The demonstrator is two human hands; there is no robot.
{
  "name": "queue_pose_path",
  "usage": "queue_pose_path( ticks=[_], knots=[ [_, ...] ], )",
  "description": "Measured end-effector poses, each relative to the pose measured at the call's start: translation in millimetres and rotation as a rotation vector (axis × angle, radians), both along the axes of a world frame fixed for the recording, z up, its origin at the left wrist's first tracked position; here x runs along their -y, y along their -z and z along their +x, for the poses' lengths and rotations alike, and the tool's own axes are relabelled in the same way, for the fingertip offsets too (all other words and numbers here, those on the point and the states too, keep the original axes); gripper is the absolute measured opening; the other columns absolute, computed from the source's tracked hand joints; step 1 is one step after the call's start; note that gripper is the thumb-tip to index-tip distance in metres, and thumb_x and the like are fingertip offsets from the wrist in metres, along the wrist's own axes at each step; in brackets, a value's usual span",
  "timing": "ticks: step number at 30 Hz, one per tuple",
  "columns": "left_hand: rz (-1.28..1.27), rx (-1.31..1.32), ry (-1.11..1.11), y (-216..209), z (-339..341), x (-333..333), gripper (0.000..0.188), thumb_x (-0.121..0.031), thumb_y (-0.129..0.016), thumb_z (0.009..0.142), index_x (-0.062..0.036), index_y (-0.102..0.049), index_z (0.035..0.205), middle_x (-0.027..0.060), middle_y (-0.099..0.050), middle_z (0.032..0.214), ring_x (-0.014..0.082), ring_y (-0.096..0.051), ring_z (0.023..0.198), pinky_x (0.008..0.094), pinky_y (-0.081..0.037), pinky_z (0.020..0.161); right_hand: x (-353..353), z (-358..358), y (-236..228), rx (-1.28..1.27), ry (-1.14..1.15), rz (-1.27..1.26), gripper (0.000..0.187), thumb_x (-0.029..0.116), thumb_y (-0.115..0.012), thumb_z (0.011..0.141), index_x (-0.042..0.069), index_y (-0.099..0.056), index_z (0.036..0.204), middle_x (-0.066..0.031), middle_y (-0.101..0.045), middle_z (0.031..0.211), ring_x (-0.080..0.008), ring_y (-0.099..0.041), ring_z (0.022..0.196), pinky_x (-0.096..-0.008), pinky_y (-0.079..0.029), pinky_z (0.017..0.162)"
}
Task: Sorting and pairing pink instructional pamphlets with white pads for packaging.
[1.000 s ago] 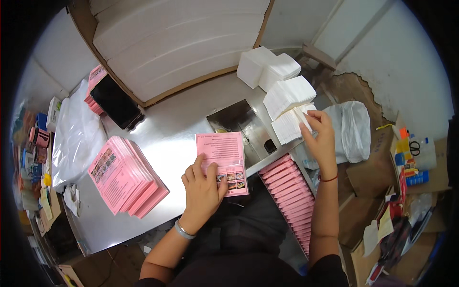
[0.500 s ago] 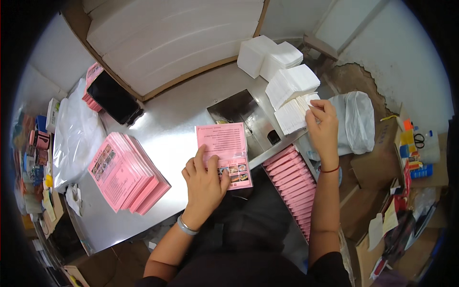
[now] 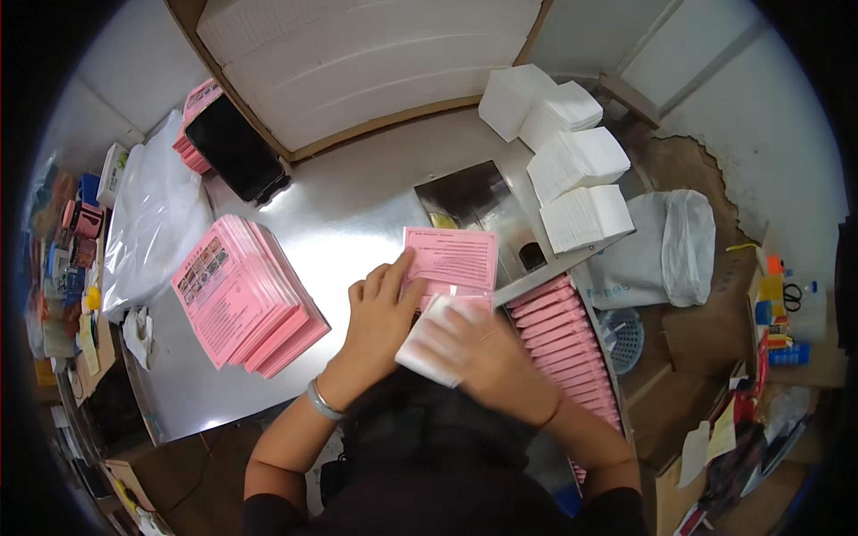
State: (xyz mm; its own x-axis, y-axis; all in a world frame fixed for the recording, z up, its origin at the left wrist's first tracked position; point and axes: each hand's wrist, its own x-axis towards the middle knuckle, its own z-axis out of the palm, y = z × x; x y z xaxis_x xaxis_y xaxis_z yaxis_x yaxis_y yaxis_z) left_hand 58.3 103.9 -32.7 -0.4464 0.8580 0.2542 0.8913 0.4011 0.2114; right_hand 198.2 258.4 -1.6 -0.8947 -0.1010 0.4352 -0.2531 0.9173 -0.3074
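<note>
Left hand [image 3: 380,308]: fingers extended, slightly bent, not clenched; fingertips rested along the left side of a pink, rectangular, printed paper sheet [image 3: 451,259]. Forearm slanted in from near left, a silver-coloured bangle [image 3: 323,399] at the wrist.

Right hand [image 3: 496,362]: blurred; fingers lay over a folded white paper square [image 3: 429,344]. Could not tell whether they pinched it or only pressed it. Forearm entered from near right, angled leftward across a long tray's row of pink flat packets [image 3: 554,335], hiding some of them.

Pink sheet lay mid-scene at the near edge of the shiny metal table [image 3: 340,205], its near part overlapped by the white square. Left of it, well apart: a thick stack of pink printed sheets [image 3: 237,299]. Far right: blocks of folded white paper [image 3: 585,219], close together on the table.
</note>
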Motion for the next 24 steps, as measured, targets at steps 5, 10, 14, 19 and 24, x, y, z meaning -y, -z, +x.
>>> queue_pose_path(
  ticks=[5, 10, 14, 19, 24],
  knots=[
    [0.285, 0.603, 0.055, -12, 4, -22, 0.068, -0.003, -0.073, 0.070, -0.0093, -0.054, 0.135, 0.0214, -0.044, 0.141, 0.0357, -0.059, 0.097, 0.0434, -0.050, 0.084, -27, -44, 10, 0.119, 0.103, 0.103, 0.031, 0.011, -0.057, 0.085, 0.005, -0.065, 0.113, -0.0210, -0.058, 0.115, -0.0328, -0.060, 0.107, -0.0511, -0.041, 0.102],
    [0.499, 0.413, 0.042, -13, 16, -41, 0.080, 0.009, -0.068, 0.070, -0.0090, -0.043, 0.144, 0.0217, -0.044, 0.140, 0.0323, -0.062, 0.089, 0.0369, -0.055, 0.077, -22, -66, 13, 0.230, 0.210, 0.146, 0.033, 0.008, -0.058, 0.083, -0.001, -0.061, 0.114, -0.0226, -0.057, 0.115, -0.0345, -0.060, 0.102, -0.0472, -0.044, 0.098],
    [0.541, 0.636, -0.229, -12, 13, -27, 0.081, 0.008, -0.069, 0.071, -0.0055, -0.037, 0.144, 0.0265, -0.020, 0.152, 0.0291, -0.062, 0.084, 0.0375, -0.056, 0.070, -17, -55, 19, -0.032, 0.142, 0.159, 0.044, 0.001, -0.060, 0.078, -0.002, -0.057, 0.122, -0.0190, -0.057, 0.106, -0.0372, -0.058, 0.094, -0.0525, -0.048, 0.086],
    [0.540, 0.620, -0.216, -10, 14, -28, 0.079, 0.009, -0.068, 0.072, -0.0065, -0.038, 0.143, 0.0260, -0.021, 0.151, 0.0288, -0.062, 0.085, 0.0368, -0.055, 0.071, -16, -47, 21, -0.069, 0.216, 0.082, 0.033, 0.003, -0.066, 0.075, -0.001, -0.063, 0.107, -0.0152, -0.056, 0.091, -0.0344, -0.057, 0.086, -0.0476, -0.046, 0.076],
    [0.562, 0.538, -0.124, 0, 31, -33, 0.072, 0.012, -0.062, 0.077, -0.0051, -0.039, 0.143, 0.0243, -0.032, 0.146, 0.0329, -0.062, 0.092, 0.0392, -0.054, 0.076, -19, -78, 22, -0.022, 0.373, -0.029, 0.015, 0.004, -0.062, 0.075, 0.002, -0.059, 0.089, -0.0138, -0.054, 0.081, -0.0339, -0.056, 0.083, -0.0445, -0.046, 0.070]
  ],
)
